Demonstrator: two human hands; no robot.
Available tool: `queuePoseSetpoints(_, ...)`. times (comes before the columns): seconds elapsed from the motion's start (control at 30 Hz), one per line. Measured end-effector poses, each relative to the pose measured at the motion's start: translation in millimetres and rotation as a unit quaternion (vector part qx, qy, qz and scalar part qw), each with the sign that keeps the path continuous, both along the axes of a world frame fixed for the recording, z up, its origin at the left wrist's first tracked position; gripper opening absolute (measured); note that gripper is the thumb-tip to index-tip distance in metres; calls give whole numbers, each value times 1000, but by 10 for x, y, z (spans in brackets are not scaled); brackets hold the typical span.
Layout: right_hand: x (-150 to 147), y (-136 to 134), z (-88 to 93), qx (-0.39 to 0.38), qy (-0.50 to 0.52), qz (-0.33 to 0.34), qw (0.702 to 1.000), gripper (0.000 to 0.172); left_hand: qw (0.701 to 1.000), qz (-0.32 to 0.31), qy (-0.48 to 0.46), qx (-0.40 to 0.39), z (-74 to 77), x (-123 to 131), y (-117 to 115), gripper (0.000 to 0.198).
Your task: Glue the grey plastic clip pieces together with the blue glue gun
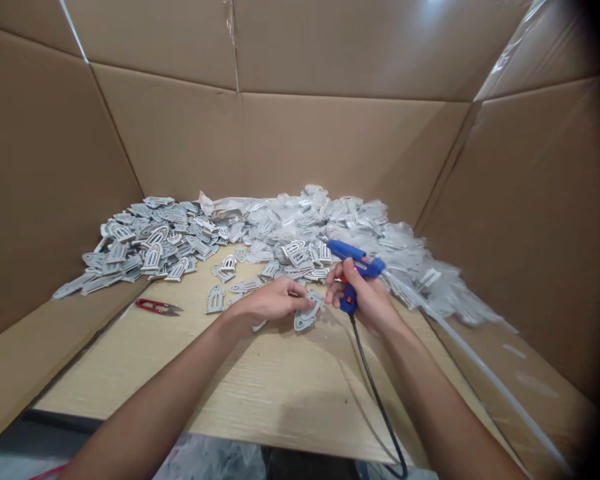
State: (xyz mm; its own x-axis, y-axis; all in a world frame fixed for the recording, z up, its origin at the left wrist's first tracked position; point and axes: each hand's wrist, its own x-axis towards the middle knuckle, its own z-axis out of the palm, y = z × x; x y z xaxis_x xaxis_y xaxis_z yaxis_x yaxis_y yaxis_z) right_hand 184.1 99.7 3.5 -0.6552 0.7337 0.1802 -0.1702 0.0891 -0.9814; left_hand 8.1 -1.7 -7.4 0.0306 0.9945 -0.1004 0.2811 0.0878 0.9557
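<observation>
My right hand [367, 300] is wrapped round the handle of a blue glue gun [353, 257], whose nozzle points left and whose black cord [375, 393] runs back toward me. A clear glue stick [480, 370] sticks out behind the gun to the right. My left hand [273, 300] pinches a grey arch-shaped plastic piece [306, 317] just left of the gun, over the wooden tabletop [260, 380]. The two hands nearly touch.
A heap of grey arch-shaped pieces [150, 243] lies at the back left, and a heap of clear plastic bags [360, 220] at the back right. Red thread snips [155, 307] lie on the left. Cardboard walls [330, 147] enclose the table on three sides.
</observation>
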Motion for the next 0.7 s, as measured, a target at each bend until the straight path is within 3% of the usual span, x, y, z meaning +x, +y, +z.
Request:
queuePoseSetpoints(0.17,-23,66,-119,69,-115,-27,991,59,1000,-5,-22,12,32,-5,-5,31)
queuePoseSetpoints(0.27,-47,72,-149,51,-73,-23,996,53,999,-30,-22,9,34,2,-17,29)
queuePoseSetpoints(0.4,-26,17,-58,-22,15,29,999,50,1000,-31,-6,-2,-17,3,-15,30)
queuePoseSetpoints(0.57,29,-8,30,-74,18,27,997,53,997,65,-35,-7,-80,-29,55,33)
queuePoseSetpoints(0.7,26,32,-11,-81,6,-32,996,51,969,217,-114,17,-118,-144,136,24)
